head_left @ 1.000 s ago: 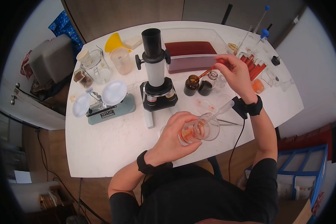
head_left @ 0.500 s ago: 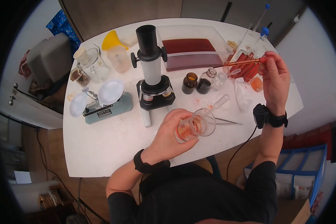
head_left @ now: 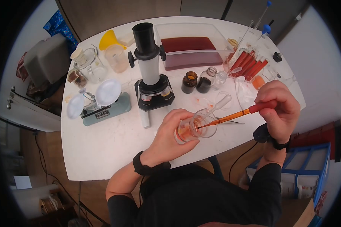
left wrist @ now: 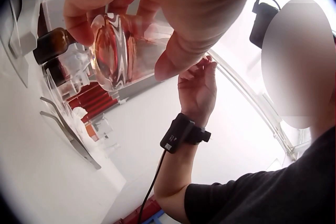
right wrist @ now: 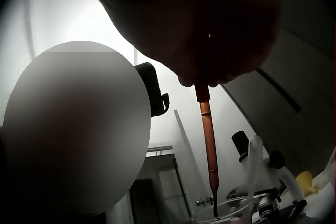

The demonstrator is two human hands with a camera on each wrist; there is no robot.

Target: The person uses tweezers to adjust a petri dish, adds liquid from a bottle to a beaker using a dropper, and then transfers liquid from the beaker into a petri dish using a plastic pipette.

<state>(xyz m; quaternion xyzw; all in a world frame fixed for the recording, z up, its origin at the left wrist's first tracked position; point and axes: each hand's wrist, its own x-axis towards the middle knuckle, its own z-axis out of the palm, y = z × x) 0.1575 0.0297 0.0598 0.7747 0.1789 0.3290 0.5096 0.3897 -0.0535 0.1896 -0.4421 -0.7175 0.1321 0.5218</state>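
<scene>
My left hand [head_left: 165,138] grips a tilted glass beaker [head_left: 185,133] with orange-red contents, fingers and thumb on either side. A translucent plastic pipette [head_left: 222,102] leans out over the beaker's rim. Between thumb and fingers, my right hand [head_left: 279,111] pinches the red rubber bulb of an amber glass dropper [head_left: 231,116]. The dropper slants down to the left, its tip inside the beaker mouth. In the right wrist view the dropper [right wrist: 209,140] hangs almost upright over the rim. An open brown bottle [head_left: 189,84] and a clear bottle [head_left: 204,85] with dark contents stand behind the beaker.
A microscope [head_left: 149,68] stands left of the bottles, beside a balance scale [head_left: 106,111] with two white pans. Behind is a clear tub [head_left: 223,51] of dark red liquid. Several red-filled test tubes [head_left: 250,65] lean at the back right. Tweezers [left wrist: 71,134] lie near the beaker.
My right hand has drawn the dropper out of the brown bottle, swung it right, then brought it down so its tip enters the beaker. The left hand keeps its grip on the beaker.
</scene>
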